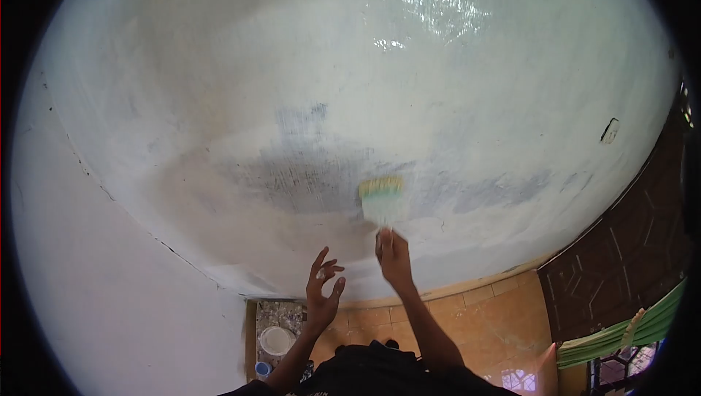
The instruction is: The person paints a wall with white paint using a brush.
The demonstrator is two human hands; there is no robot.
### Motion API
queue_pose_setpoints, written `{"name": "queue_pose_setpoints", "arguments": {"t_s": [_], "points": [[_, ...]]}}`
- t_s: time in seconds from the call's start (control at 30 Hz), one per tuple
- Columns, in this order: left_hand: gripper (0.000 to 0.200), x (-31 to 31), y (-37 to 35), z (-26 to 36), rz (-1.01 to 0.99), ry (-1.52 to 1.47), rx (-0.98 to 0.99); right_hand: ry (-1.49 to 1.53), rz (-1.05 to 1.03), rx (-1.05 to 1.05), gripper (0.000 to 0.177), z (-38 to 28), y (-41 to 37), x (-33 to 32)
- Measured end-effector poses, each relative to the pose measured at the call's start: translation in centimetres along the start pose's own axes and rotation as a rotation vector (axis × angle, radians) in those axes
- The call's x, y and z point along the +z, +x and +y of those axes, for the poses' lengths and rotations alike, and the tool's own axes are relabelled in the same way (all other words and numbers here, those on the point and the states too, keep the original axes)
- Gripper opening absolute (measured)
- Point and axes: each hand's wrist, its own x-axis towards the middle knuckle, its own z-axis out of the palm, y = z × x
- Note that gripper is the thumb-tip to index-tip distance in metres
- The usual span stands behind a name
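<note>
The big white wall [350,67] fills most of the view, with a gray patch [307,173] low down. A dark brown door [621,250] stands on the right. The paintbrush [382,199] presses on the wall at the patch's edge. The right hand [394,256] has its fingers wrapped round the handle. The left hand [323,290] is up beside it, fingers spread wide. A small round white thing [276,339], maybe a paint tub, sits below.
</note>
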Motion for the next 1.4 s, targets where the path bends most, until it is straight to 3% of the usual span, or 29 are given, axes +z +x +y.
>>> {"name": "queue_pose_setpoints", "arguments": {"t_s": [0.03, 0.13, 0.2, 0.27, 0.33, 0.43, 0.6, 0.67, 0.77, 0.8, 0.83, 0.9, 1.0, 1.13, 1.23, 1.33, 1.4], "points": [[0.017, -0.1, -0.1, -0.3, 0.003, 0.029, 0.013, 0.059, -0.006, 0.13, 0.046, -0.8, -1.3, 0.3], [0.016, -0.4, 0.2, 0.1, 0.011, -0.068, -0.042, 0.053, -0.051, -0.057, 0.044, -6.7, 0.0, -0.3], [0.016, -0.5, 0.8, 0.5, -0.007, -0.042, -0.001, -0.003, -0.028, -0.313, 0.043, -14.0, 3.1, -0.8], [0.017, -0.4, 0.8, 0.6, -0.026, -0.023, 0.029, -0.028, -0.038, -0.239, 0.046, -20.6, 6.6, -1.2], [0.018, 0.0, 1.1, 0.7, -0.044, -0.006, 0.057, 0.052, -0.076, -0.292, 0.049, -25.2, 9.5, -0.7], [0.019, 1.0, 0.0, -0.2, -0.033, -0.146, -0.014, 0.07, -0.117, -0.226, 0.048, -24.2, 12.0, -0.7], [0.019, 1.0, -1.5, 0.1, -0.012, -0.107, -0.048, 0.141, -0.123, -0.045, 0.043, -16.5, 6.1, -0.6], [0.019, 0.8, -1.1, 0.5, -0.018, -0.05, -0.031, 0.157, -0.132, -0.022, 0.042, -18.5, 4.2, -0.4], [0.019, 0.9, -0.5, 0.5, -0.007, -0.191, 0.011, -0.056, -0.081, -0.269, 0.048, -25.5, 6.8, -0.4], [0.019, 0.8, -0.2, 0.7, -0.021, -0.17, 0.004, -0.001, -0.094, -0.422, 0.044, -27.6, 8.3, 0.0], [0.02, 0.8, 0.1, 1.0, -0.036, -0.151, -0.003, 0.063, -0.126, -0.315, 0.043, -30.4, 9.3, 0.2], [0.02, 0.8, 0.2, 1.3, -0.05, -0.125, 0.002, 0.026, -0.141, -0.316, 0.044, -31.1, 11.4, 0.5], [0.019, 1.3, -0.3, 1.7, -0.034, -0.139, 0.027, -0.037, -0.098, -0.316, 0.044, -25.6, 12.2, 0.5], [0.019, 0.8, -1.4, 1.0, -0.018, -0.118, 0.038, 0.04, -0.079, -0.1, 0.043, -17.6, 6.1, 0.2], [0.02, 0.6, -1.3, 1.3, -0.019, -0.088, 0.003, 0.005, -0.096, -0.164, 0.044, -20.4, 4.8, 0.4], [0.021, 0.2, -0.8, 1.4, -0.029, -0.044, 0.011, -0.091, -0.074, -0.355, 0.044, -27.4, 8.0, 0.5], [0.021, 0.2, -0.7, 1.5, -0.027, -0.028, 0.024, -0.062, -0.117, -0.356, 0.045, -28.9, 10.1, 0.5]]}}
